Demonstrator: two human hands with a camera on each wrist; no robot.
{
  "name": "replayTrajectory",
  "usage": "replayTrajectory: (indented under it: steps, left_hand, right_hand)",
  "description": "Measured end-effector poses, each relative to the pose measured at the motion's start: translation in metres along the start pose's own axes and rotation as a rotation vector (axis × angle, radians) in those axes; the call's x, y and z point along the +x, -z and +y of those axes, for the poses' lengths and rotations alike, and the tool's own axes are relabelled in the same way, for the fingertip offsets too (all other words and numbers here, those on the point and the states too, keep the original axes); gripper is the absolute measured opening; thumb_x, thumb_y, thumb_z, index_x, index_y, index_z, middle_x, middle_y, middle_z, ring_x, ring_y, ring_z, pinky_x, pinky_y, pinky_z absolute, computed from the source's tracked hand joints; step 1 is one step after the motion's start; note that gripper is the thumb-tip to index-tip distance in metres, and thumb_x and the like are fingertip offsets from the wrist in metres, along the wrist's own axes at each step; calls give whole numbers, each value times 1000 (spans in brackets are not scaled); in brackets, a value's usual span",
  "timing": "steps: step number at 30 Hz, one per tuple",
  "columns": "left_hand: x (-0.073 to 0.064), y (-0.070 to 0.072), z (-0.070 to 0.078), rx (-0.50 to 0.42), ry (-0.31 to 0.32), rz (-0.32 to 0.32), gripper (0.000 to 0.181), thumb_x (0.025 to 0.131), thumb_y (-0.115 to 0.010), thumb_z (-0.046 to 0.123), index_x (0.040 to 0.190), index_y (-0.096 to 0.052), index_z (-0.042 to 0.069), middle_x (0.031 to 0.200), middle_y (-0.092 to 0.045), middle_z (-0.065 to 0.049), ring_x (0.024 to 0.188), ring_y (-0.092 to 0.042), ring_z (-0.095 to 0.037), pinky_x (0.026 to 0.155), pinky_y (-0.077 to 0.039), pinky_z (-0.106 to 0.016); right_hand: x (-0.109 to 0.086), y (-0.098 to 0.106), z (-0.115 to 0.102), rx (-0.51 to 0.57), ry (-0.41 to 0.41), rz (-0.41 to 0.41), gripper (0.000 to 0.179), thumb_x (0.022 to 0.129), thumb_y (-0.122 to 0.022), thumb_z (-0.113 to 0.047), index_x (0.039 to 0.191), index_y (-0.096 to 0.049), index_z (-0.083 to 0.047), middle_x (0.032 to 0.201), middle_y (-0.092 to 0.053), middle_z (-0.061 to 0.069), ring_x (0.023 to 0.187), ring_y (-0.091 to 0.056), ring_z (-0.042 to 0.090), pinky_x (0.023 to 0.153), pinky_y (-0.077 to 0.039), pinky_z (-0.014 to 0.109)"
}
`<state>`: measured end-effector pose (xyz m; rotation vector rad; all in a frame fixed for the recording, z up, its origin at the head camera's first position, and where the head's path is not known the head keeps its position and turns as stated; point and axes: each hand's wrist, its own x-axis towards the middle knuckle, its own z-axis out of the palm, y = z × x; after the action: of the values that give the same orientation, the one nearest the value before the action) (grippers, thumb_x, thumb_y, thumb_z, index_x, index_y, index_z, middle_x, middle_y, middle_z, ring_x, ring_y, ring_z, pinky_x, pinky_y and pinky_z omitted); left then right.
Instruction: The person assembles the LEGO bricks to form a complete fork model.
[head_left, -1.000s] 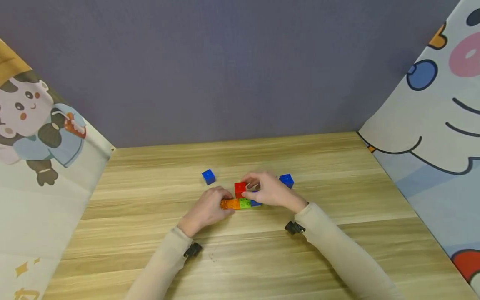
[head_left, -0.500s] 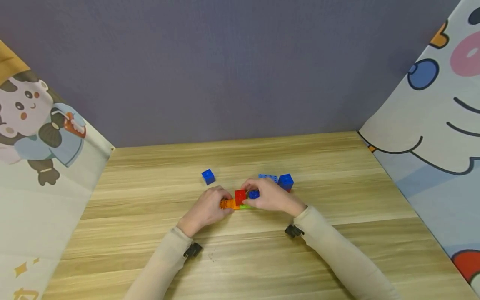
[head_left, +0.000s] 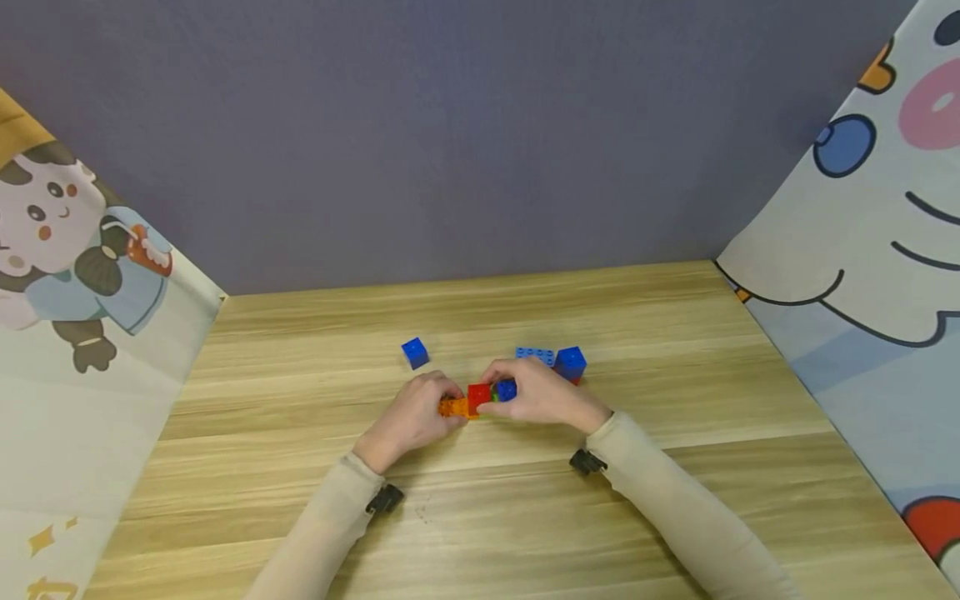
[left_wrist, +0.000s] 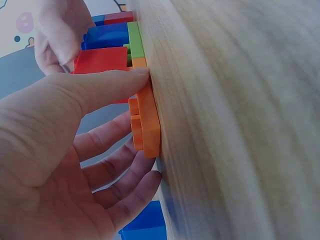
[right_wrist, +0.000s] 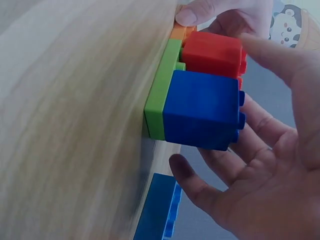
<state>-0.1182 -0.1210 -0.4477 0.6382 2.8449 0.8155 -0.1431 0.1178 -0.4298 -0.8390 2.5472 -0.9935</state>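
My left hand [head_left: 412, 417] holds a flat orange brick [left_wrist: 149, 125] low on the table, its thumb on the near side and its fingers on the far side. A flat green brick [right_wrist: 161, 95] continues the row to the right, with a tall blue brick [right_wrist: 200, 107] standing upright on its end. My right hand [head_left: 543, 394] grips a red brick [right_wrist: 212, 54] between thumb and fingers. That red brick sits close over the studs where orange meets green, left of the blue one. In the head view, the right hand hides most of the green brick.
A blue cube [head_left: 415, 353] lies behind the left hand. Behind the right hand are a light blue studded brick [head_left: 535, 356] and a blue cube [head_left: 571, 362] with red beneath it. A dark panel [head_left: 472, 150] closes off the table's back edge.
My right hand has brought the red brick down and toward me, from behind the row onto the orange-green joint. The left hand stays on the orange brick.
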Motion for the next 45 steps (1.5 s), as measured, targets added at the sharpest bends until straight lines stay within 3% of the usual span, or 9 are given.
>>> replayTrajectory:
  steps: [4,11,26,34,39,45]
  left_hand:
    - [-1,1,-1,0,-5,-2,29,86,-90,21,109,-81,7,111,-74,-7,102,-69,-25,95,-59,-44]
    - [-1,1,-1,-2,-7,10,28,85,-90,21,107,-81,7,109,-74,-6,99,-69,-23,94,-59,-44]
    - [-2,0,1,-11,-17,13,26,86,-90,18,107,-81,5,104,-74,-7,90,-68,-19,86,-61,-41]
    - [-2,-1,0,-19,-10,4,27,87,-89,19,109,-81,6,108,-76,-8,93,-69,-19,87,-61,-39]
    - [-2,0,0,-13,-23,8,28,87,-89,19,111,-80,6,109,-76,-8,94,-69,-19,87,-61,-39]
    - [-4,11,-6,-27,1,-29,27,92,-85,24,115,-80,10,114,-77,-5,100,-70,-19,91,-61,-42]
  right_hand:
    - [2,-3,-3,0,-1,29,23,98,-78,-39,114,-76,-22,108,-79,-8,84,-67,6,78,-56,28]
    - [4,-7,-7,-4,29,82,21,99,-78,-33,110,-79,-16,105,-81,-4,90,-71,9,82,-58,30]
    - [3,-15,-6,-52,-67,121,20,97,-79,-39,109,-78,-22,111,-80,-3,90,-66,15,81,-52,34]
    - [2,-20,0,-3,-77,136,19,96,-80,-39,108,-78,-25,114,-79,-3,105,-68,20,91,-55,41]
    - [1,-20,0,26,-61,159,21,96,-80,-38,108,-79,-22,114,-79,-2,107,-69,22,92,-55,43]
    - [0,-20,-1,25,-61,164,24,96,-80,-40,111,-79,-21,117,-79,0,112,-70,25,96,-56,47]
